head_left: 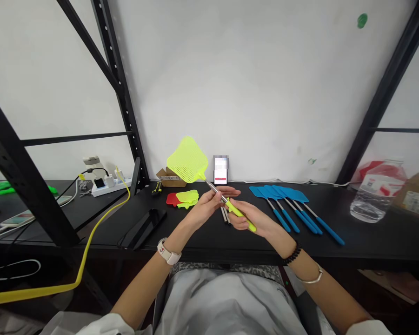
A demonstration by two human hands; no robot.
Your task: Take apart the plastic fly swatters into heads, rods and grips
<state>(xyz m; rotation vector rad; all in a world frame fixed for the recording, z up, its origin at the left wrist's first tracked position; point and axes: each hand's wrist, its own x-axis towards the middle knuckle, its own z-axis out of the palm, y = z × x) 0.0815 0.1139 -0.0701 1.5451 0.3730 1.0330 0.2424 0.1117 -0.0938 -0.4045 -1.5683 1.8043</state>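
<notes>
A yellow-green fly swatter [188, 160] is held up over the black table [352, 242], its head raised toward the wall. My left hand [209, 204] pinches the thin metal rod just below the head. My right hand [253, 221] is closed round the yellow-green handle. Under my hands lie a few loose rods [225, 216]. Loose swatter heads, red and yellow-green [183, 198], lie on the table just left of my hands.
Several finished blue swatters [293, 207] lie in a row to the right. A phone [220, 171] leans on the wall, another dark phone [144, 225] lies at left. A water bottle [373, 197] and a box stand far right; a power strip [106, 184] and yellow cable [101, 218] at left.
</notes>
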